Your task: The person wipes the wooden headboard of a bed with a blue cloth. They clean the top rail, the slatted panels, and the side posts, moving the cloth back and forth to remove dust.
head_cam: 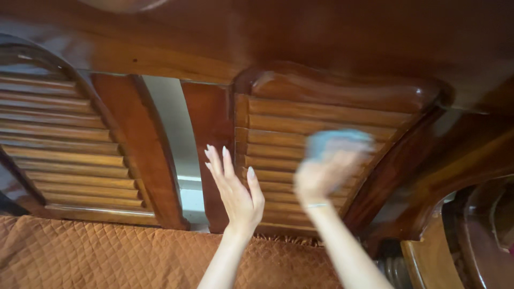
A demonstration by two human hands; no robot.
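My left hand [235, 187] is raised with fingers together and stretched out, its palm near the left edge of a slatted wooden panel [278, 155] in a glossy reddish-brown headboard. It holds nothing. My right hand [321, 174] is blurred by motion and presses a light blue cloth [337, 142] against the slats of the same panel.
A second slatted panel [64, 144] sits to the left, with a pale gap of wall [174, 128] between two curved uprights. An orange quilted cover [96, 257] lies along the bottom. Carved dark wood furniture [471, 225] stands at the right.
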